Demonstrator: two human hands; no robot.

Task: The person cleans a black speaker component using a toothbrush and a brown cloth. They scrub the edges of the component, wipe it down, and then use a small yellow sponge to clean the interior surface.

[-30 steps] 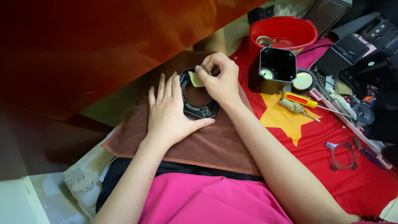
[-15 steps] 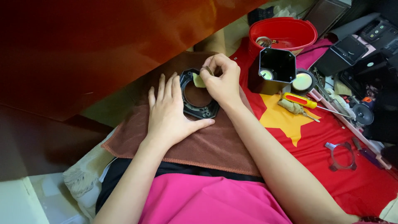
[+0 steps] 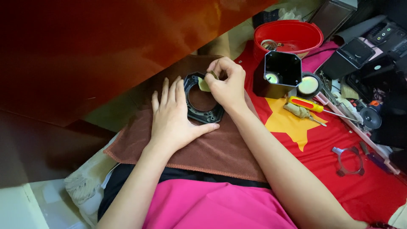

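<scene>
A black octagonal ring-shaped frame (image 3: 203, 115) lies flat on a brown towel (image 3: 220, 148). My left hand (image 3: 171, 118) rests flat on the towel, its fingers and thumb pressing the frame's left and lower edge. My right hand (image 3: 227, 85) is over the frame's upper right part, pinching a small pale yellow-green piece (image 3: 204, 84) against the rim.
A black hexagonal housing (image 3: 277, 74) stands on a red cloth with a yellow star (image 3: 339, 127), a round speaker (image 3: 309, 85) beside it. A red bowl (image 3: 288, 36) sits behind. A screwdriver (image 3: 313, 108), a metal ring bracket (image 3: 349, 160) and dark devices (image 3: 377, 46) lie right.
My right hand has shifted slightly on the frame's rim with the yellow-green piece. My left hand stays flat in place.
</scene>
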